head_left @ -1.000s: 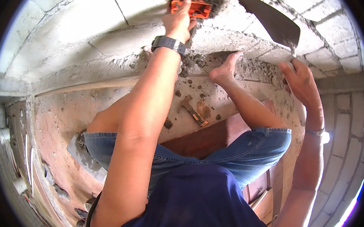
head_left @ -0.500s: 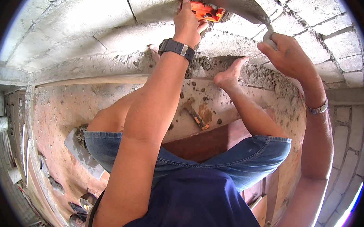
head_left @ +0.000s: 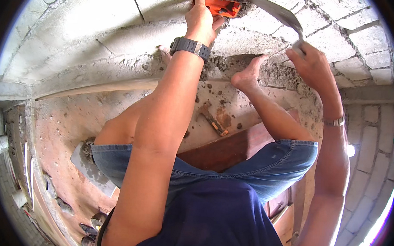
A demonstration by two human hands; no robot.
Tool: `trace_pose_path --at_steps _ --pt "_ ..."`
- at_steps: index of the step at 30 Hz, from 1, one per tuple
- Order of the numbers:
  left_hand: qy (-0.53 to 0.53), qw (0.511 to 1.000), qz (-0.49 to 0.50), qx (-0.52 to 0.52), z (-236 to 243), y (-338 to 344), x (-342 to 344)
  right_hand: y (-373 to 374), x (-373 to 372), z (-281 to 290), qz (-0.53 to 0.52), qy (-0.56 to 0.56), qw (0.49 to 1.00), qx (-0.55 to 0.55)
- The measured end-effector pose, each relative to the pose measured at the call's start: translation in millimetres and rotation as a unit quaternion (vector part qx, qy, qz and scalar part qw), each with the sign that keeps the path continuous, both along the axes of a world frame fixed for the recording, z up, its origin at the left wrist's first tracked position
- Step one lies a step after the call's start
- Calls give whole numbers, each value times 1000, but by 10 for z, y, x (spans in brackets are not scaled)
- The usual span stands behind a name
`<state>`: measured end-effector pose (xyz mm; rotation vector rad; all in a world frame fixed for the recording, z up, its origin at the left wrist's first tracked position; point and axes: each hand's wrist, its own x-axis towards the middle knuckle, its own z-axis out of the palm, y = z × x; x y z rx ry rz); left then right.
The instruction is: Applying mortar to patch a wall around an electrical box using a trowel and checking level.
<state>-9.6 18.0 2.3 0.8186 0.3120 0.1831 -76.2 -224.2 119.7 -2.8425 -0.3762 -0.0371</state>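
At the top of the view, my left hand [head_left: 201,21] grips an orange electrical box [head_left: 224,8] against the block wall [head_left: 174,32]. Its thumb lies on the box's left end and its fingers reach under the lower edge. My right hand [head_left: 310,66] is closed round the handle of a trowel [head_left: 276,12]. The trowel's grey blade stretches up and left over the wall, close above the box, and its far end runs out of the picture. Rough mortar clings to the wall around and below the box.
A hammer [head_left: 213,119] lies on the floor between my legs, near a reddish-brown board [head_left: 231,146]. Left of my knee is a grey slab [head_left: 87,166] with wet mortar. Crumbs of mortar line the wall's foot beside my bare feet [head_left: 248,74].
My right hand has moved slightly down and right, and the trowel blade now tilts more steeply. My left hand still holds the box, which appears slightly higher in the picture.
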Motion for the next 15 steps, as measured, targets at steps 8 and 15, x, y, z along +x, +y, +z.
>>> trace_pose_path --at_steps 8,15 --pt "10 1000 -13 -21 -25 44 -9 -175 -351 -3 -6 -8 1000 -3" --pt "-6 1000 -12 -6 -20 33 13 3 -15 29 105 -85 989 -53"
